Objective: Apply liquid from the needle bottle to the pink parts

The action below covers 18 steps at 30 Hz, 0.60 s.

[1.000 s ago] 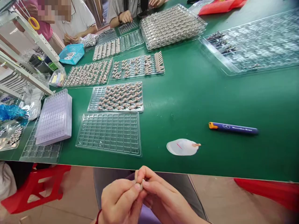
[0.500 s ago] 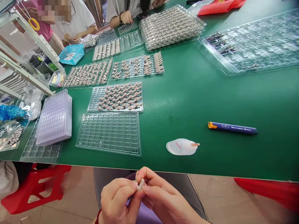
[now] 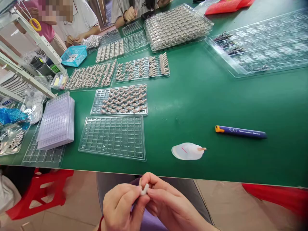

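A small whitish, stubby piece point(image 3: 144, 190) is pinched between the fingertips of both hands, over my lap just off the table's front edge. My left hand point(image 3: 124, 203) closes on it from the left, and my right hand point(image 3: 166, 202) grips it from the right; the fingers cover much of it, so its kind cannot be made out. On the green table beyond lies a soft white glue bottle point(image 3: 187, 151) with a thin tip. Left of that sits a clear tray point(image 3: 112, 136) with bare compartments, and behind it another tray point(image 3: 99, 99) filled partly with small beige parts.
A purple-blue cylinder point(image 3: 240, 131) with an orange end lies at right. Stacked clear trays point(image 3: 55, 120) stand at left. Farther back are more part-filled trays point(image 3: 141, 68), a blue basket point(image 3: 81, 57) and co-workers' hands point(image 3: 130, 14).
Both hands keep hold of the small whitish piece, with only a slight shift of the fingers. A co-worker's hand at the back has risen a little.
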Available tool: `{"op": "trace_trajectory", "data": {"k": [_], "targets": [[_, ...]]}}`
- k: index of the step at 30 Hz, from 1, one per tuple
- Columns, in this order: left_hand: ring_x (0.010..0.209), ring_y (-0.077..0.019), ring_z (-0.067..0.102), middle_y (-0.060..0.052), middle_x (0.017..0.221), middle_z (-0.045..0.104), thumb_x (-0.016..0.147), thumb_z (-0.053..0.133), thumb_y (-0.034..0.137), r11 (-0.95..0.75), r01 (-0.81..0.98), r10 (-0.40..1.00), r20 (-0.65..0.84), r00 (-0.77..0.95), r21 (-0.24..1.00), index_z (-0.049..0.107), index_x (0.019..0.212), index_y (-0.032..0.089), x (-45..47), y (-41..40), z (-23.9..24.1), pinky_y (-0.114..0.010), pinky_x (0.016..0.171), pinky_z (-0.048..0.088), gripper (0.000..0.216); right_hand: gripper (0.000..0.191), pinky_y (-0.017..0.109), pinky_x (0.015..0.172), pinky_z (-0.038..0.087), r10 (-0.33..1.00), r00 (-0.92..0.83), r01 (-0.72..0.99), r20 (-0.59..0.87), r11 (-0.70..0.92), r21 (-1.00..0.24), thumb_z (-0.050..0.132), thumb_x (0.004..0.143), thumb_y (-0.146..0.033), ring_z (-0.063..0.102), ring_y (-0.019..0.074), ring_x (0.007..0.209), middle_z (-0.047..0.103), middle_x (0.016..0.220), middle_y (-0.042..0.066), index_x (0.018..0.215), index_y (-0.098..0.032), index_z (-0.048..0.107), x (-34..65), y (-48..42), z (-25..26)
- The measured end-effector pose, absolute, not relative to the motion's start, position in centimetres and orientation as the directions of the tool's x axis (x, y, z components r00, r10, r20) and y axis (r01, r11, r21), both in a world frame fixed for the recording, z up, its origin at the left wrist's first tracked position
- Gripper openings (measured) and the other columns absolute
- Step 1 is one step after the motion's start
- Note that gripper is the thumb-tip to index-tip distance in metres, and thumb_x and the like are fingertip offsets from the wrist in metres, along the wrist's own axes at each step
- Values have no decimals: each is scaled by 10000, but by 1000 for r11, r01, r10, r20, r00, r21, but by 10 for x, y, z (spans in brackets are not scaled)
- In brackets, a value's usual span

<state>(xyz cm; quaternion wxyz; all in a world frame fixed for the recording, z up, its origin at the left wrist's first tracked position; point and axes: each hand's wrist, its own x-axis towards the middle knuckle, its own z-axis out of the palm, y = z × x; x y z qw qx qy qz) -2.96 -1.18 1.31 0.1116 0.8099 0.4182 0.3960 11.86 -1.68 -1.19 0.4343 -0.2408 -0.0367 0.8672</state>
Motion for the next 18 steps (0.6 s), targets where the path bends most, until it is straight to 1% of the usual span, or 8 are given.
{"op": "trace_trajectory", "data": {"k": [8,11,13,15,18], "targets": [[732,-152,701,-62,815,731,857,646,61,-639,578,756,552,352,507,657,1023,120,-30,-11,13,-236,675,601,177,211,232,589,326,766,-524,-733,-373,-628,-261,772,730,-338,376,60,581,504,710,-35,789,-190,633,120,-17,-11],[743,-152,699,-66,823,726,855,642,50,-648,564,751,554,359,512,657,1042,114,-31,-10,13,-231,678,600,198,230,233,591,330,769,-519,-730,-374,-626,-274,773,733,-353,386,63,591,505,716,-33,799,-190,625,120,-15,-10],[748,-155,699,-67,819,723,854,641,45,-660,551,741,563,367,510,655,1062,112,-31,-9,14,-231,678,602,219,266,233,589,332,778,-506,-722,-372,-618,-310,778,733,-386,386,63,588,493,707,-38,799,-190,611,120,-14,-10],[750,-157,700,-67,816,718,846,648,40,-669,536,735,562,379,515,656,1076,113,-31,-7,14,-229,673,604,242,318,229,576,325,791,-480,-702,-379,-605,-375,776,737,-439,375,61,575,472,677,-47,783,-189,586,120,-13,-11],[739,-155,702,-67,826,713,841,657,48,-650,522,756,535,377,552,672,1053,135,-31,-6,12,-225,653,604,230,395,221,547,311,829,-387,-628,-404,-558,-543,735,767,-529,365,62,555,446,621,-56,740,-187,538,118,-13,-17]]}}
